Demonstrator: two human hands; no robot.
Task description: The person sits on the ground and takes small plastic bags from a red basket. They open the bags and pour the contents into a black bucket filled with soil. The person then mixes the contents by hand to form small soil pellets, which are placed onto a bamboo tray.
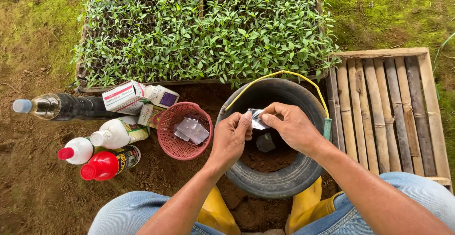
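Centre of frame, over a black bucket [284, 180]: left hand [231, 138] and right hand [293, 127], close together, fingertips of both pinched on one small silvery packet [256, 120]. The packet sits between the two hands, above the bucket's opening.

Bucket: round, black, thick rim, dark soil in the bottom, a second small packet [265, 142] lying on that soil. A yellow wire handle [284, 74] arches over the far rim, with a green grip [327, 128] at the right side.

Left of the bucket, just beside it: red mesh basket [173, 145] on the ground, holding clear plastic sachets [192, 131].

Left of the frame, lying on bare earth:
- dark bottle [66, 107], pale blue cap, on its side;
- white bottle with white cap [116, 133];
- white bottle with red cap [76, 150];
- red bottle with red cap [109, 163];
- white and red carton [124, 96];
- small white bottle with purple label [162, 95], beside the carton.

Top of frame: seedling tray [204, 31], densely filled with small green plants, reaching nearly edge to edge.

Right of frame: slatted bamboo rack [393, 107] in a wooden frame, flat on the ground, touching the bucket's right side.

Bottom of frame: the person's knees in blue jeans [128, 213] and yellow boots [303, 209] either side of the bucket. Mossy ground [393, 12] at upper right.
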